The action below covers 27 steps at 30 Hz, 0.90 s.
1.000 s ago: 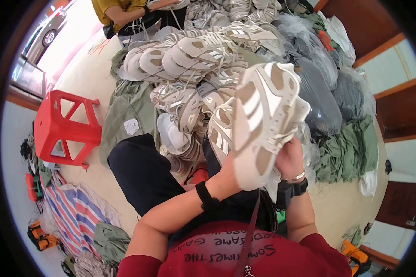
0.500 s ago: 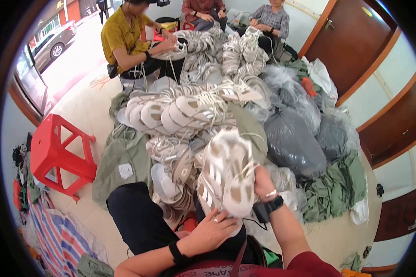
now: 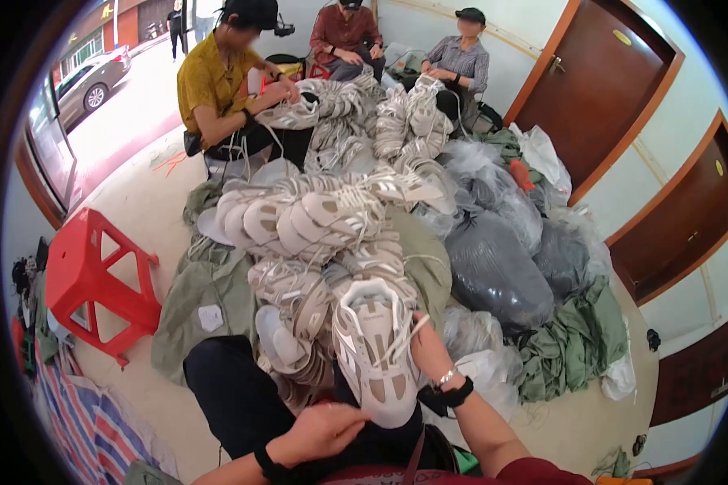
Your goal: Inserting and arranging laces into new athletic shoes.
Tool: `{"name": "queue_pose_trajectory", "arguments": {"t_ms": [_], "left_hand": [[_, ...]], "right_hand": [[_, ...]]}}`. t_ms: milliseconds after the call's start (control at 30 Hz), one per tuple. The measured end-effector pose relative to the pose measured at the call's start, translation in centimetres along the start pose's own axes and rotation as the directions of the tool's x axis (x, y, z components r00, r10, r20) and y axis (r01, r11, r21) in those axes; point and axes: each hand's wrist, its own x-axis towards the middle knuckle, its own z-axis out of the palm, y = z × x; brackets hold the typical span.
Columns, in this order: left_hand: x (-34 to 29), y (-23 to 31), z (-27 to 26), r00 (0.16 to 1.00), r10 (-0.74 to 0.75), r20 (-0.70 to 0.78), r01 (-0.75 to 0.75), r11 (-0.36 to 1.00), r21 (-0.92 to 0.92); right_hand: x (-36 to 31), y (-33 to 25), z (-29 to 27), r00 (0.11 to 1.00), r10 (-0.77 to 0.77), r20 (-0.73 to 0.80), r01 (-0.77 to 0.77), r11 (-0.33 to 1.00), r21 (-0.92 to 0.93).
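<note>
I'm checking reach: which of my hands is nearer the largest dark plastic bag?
Right. Your right hand, against the shoe, is left of the bag and nearer you; your left hand, by the shoe's toe, is farther off.

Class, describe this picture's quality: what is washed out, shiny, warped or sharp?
Head view: the street washes out near white; glare marks the grey bag; fisheye distortion bows the doors, with black around the rim; the shoe in the right hand looks fairly sharp.

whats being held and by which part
The right hand holds a beige shoe by its right-hand side; the left hand is near its toe, hold unclear.
</note>
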Motion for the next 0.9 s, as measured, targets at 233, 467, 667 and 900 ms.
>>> {"name": "queue_pose_trajectory", "arguments": {"t_ms": [233,467,667,900], "left_hand": [[4.2,1.0,0.6,0.996,0.089,0.013,-0.089,0.949,0.303],[1.3,0.8,0.8,0.992,0.047,0.115,-0.079,0.953,0.291],[0.9,0.5,0.2,0.991,0.016,0.133,-0.066,0.922,0.382],[0.4,-0.1,-0.2,0.992,-0.026,0.121,-0.017,0.94,0.34]], "right_hand": [[2.0,2.6,1.4,0.955,-0.273,-0.114,0.28,0.959,0.049],[-1.0,0.5,3.2,0.99,-0.14,0.03,0.14,0.99,-0.004],[0.8,0.2,3.9,0.981,-0.169,0.089,0.178,0.979,-0.1],[-2.3,3.1,2.3,0.942,-0.239,0.237,0.24,0.97,0.026]]}}
